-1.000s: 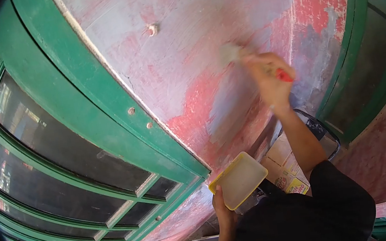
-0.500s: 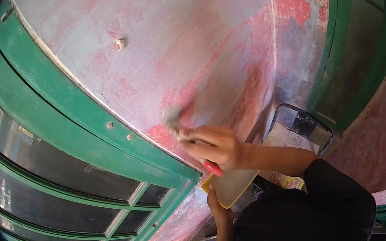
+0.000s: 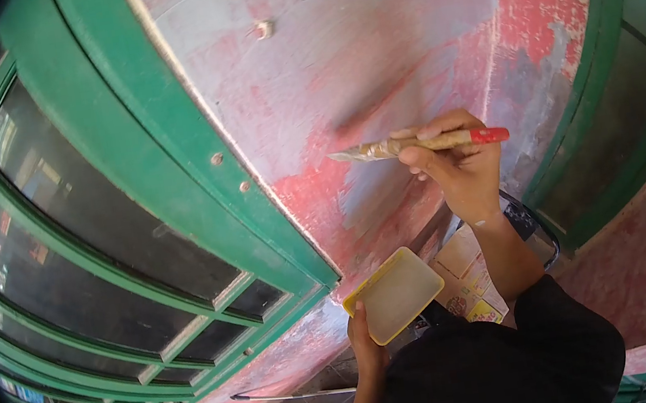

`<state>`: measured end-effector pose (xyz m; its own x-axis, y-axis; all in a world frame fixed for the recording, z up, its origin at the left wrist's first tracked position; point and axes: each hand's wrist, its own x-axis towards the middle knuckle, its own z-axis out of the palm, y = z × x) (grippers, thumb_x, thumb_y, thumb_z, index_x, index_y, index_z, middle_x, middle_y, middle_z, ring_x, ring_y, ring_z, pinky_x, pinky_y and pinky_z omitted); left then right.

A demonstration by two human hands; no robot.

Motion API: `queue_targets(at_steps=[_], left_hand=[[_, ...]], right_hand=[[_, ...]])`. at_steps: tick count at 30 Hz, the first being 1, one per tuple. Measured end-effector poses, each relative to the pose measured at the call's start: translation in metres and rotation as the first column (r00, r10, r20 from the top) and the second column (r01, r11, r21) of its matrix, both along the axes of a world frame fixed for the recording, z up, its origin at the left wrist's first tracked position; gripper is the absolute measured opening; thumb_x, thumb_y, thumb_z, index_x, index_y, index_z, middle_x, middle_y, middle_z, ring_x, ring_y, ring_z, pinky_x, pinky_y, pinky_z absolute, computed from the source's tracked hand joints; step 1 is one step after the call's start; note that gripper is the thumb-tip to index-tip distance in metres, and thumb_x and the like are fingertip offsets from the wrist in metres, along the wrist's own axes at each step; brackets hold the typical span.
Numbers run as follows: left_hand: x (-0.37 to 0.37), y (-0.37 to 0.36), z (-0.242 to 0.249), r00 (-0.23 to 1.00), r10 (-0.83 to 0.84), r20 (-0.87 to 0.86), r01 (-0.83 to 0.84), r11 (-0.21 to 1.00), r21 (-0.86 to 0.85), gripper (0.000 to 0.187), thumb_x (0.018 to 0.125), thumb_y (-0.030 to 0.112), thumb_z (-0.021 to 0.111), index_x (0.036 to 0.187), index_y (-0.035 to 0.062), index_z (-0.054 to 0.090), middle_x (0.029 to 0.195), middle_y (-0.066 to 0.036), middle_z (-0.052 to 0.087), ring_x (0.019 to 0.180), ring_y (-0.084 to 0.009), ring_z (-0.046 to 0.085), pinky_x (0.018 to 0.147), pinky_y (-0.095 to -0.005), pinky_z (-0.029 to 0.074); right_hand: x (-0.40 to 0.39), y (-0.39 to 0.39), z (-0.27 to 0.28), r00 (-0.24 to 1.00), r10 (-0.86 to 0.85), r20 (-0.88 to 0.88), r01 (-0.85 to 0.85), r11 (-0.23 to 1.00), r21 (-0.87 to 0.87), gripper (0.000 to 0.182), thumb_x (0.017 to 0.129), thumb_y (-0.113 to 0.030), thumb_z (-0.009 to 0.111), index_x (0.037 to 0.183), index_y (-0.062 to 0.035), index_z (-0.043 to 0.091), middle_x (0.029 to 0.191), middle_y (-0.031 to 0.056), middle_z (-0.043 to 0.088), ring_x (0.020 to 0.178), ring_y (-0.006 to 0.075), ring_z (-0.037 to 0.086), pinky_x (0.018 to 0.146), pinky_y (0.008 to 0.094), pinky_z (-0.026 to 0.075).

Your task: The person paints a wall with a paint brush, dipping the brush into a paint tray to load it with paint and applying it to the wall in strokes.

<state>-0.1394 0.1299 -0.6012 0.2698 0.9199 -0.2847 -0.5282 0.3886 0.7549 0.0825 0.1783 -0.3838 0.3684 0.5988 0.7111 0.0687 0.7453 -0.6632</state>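
My right hand [image 3: 461, 167] is closed round a paintbrush [image 3: 381, 150] with a wooden handle and a red end. The brush lies nearly level, its bristles pointing left in front of the wall [image 3: 367, 41]. Thin greyish paint covers much of this pink-red wall, and a redder patch shows near the bristles. Lower down, my left hand [image 3: 366, 344] grips a shallow yellow-rimmed tray [image 3: 374, 275] by its left edge, thumb over the rim. Pale grey liquid fills the tray's bottom.
A green window frame [image 3: 159, 133] with glass panes borders the wall on the left. Another green frame [image 3: 598, 124] stands at the right. Beneath my right arm is a black-framed chair [image 3: 543, 233] with printed papers [image 3: 462, 265]. A thin pole [image 3: 299, 394] crosses above the tiled floor.
The brush has swung from the lower wall up and to the right, and is now held level. My view has shifted, and more of the tray shows.
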Motion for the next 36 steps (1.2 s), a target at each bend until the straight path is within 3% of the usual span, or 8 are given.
queue_targets(at_steps=[3, 7, 12, 19, 31, 33, 34, 36], left_hand=[[-0.005, -0.003, 0.009, 1.000, 0.022, 0.000, -0.022, 1.000, -0.007, 0.051, 0.104, 0.043, 0.048, 0.134, 0.0014, 0.050, 0.125, -0.010, 0.061, 0.115, -0.0195, 0.059, 0.100, -0.0346, 0.045], [-0.011, -0.003, 0.010, 0.999, 0.043, -0.026, -0.042, 0.999, 0.012, 0.053, 0.103, 0.044, 0.050, 0.134, 0.0010, 0.050, 0.126, -0.011, 0.061, 0.117, -0.0201, 0.058, 0.101, -0.0347, 0.044], [-0.013, -0.005, 0.013, 0.996, 0.079, -0.029, -0.079, 0.997, 0.001, 0.055, 0.101, 0.044, 0.052, 0.135, 0.0006, 0.050, 0.127, -0.011, 0.060, 0.119, -0.0205, 0.057, 0.101, -0.0345, 0.044], [-0.013, -0.005, 0.015, 0.996, 0.073, -0.050, -0.073, 0.997, -0.010, 0.056, 0.101, 0.045, 0.053, 0.134, 0.0000, 0.051, 0.125, -0.012, 0.061, 0.116, -0.0208, 0.059, 0.100, -0.0342, 0.045], [-0.007, 0.006, 0.019, 0.997, 0.066, -0.032, -0.066, 0.998, -0.007, 0.056, 0.101, 0.045, 0.052, 0.133, -0.0006, 0.051, 0.124, -0.012, 0.061, 0.115, -0.0204, 0.060, 0.100, -0.0339, 0.046], [-0.008, 0.005, 0.023, 0.997, 0.071, -0.023, -0.071, 0.997, -0.001, 0.056, 0.101, 0.045, 0.053, 0.133, -0.0008, 0.050, 0.124, -0.012, 0.061, 0.115, -0.0205, 0.060, 0.100, -0.0338, 0.046], [-0.009, 0.005, 0.023, 0.996, 0.085, -0.018, -0.085, 0.996, 0.000, 0.056, 0.101, 0.044, 0.053, 0.134, -0.0008, 0.050, 0.124, -0.012, 0.061, 0.115, -0.0206, 0.060, 0.100, -0.0339, 0.046], [-0.011, 0.003, 0.023, 0.995, 0.099, -0.015, -0.099, 0.995, 0.003, 0.056, 0.101, 0.044, 0.052, 0.134, -0.0009, 0.049, 0.124, -0.012, 0.061, 0.115, -0.0206, 0.060, 0.100, -0.0341, 0.046]], right_hand=[[-0.004, 0.012, -0.011, 0.985, 0.156, 0.079, -0.165, 0.980, 0.113, 0.026, 0.083, 0.006, 0.076, 0.099, -0.0012, 0.057, 0.099, 0.0174, 0.072, 0.093, 0.0202, 0.072, 0.077, 0.0300, 0.059], [0.005, 0.025, -0.019, 0.937, 0.202, 0.285, -0.226, 0.972, 0.057, 0.028, 0.079, 0.010, 0.077, 0.096, -0.0022, 0.058, 0.100, 0.0190, 0.071, 0.089, 0.0206, 0.070, 0.075, 0.0320, 0.058], [0.003, 0.047, -0.010, 0.887, 0.043, 0.459, -0.124, 0.981, 0.147, 0.024, 0.073, 0.011, 0.081, 0.089, -0.0004, 0.068, 0.098, 0.0168, 0.072, 0.089, 0.0223, 0.071, 0.074, 0.0320, 0.058], [-0.003, 0.074, -0.032, 0.921, 0.188, 0.340, -0.243, 0.962, 0.128, 0.025, 0.070, 0.012, 0.083, 0.087, -0.0001, 0.069, 0.096, 0.0171, 0.073, 0.090, 0.0251, 0.071, 0.076, 0.0342, 0.059], [-0.005, 0.077, -0.039, 0.951, -0.077, 0.300, 0.016, 0.979, 0.201, 0.024, 0.072, 0.012, 0.081, 0.089, -0.0001, 0.069, 0.097, 0.0161, 0.073, 0.093, 0.0251, 0.071, 0.082, 0.0349, 0.058], [0.004, 0.070, -0.044, 0.949, -0.232, 0.215, 0.192, 0.962, 0.193, 0.023, 0.073, 0.012, 0.080, 0.089, 0.0009, 0.069, 0.097, 0.0159, 0.073, 0.092, 0.0237, 0.071, 0.082, 0.0336, 0.058], [0.008, 0.066, -0.045, 0.949, -0.228, 0.216, 0.187, 0.963, 0.195, 0.023, 0.073, 0.012, 0.080, 0.089, 0.0009, 0.069, 0.097, 0.0159, 0.073, 0.092, 0.0237, 0.071, 0.082, 0.0336, 0.058], [0.012, 0.052, -0.043, 0.866, -0.468, 0.177, 0.430, 0.877, 0.215, 0.022, 0.074, 0.012, 0.080, 0.090, 0.0014, 0.069, 0.096, 0.0156, 0.073, 0.090, 0.0226, 0.070, 0.082, 0.0332, 0.057]])
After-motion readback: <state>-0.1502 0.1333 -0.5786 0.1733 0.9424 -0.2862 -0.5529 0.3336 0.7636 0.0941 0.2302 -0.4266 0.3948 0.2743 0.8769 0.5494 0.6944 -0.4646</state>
